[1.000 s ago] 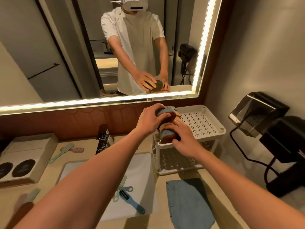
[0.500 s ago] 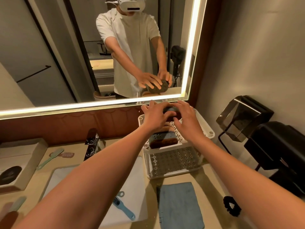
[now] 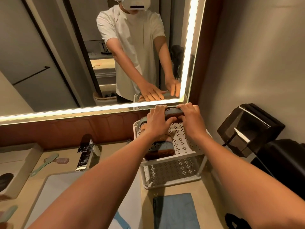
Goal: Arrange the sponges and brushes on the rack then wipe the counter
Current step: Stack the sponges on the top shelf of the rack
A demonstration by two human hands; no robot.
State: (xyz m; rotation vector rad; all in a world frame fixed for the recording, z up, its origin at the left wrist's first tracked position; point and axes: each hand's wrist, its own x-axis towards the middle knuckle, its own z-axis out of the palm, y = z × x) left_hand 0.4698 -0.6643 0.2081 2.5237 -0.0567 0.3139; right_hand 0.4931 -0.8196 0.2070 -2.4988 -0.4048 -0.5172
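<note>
Blue-topped sponge (image 3: 173, 112): your left hand (image 3: 157, 123) and right hand (image 3: 191, 120) grip its ends, likely to square it along the rack (image 3: 181, 157) at its far edge.

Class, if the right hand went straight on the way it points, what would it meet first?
The sponge the right hand holds; past that, likely the mirror, though depth is unclear.

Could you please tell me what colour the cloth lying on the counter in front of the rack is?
Blue; the cloth shows best in the head view.
</note>
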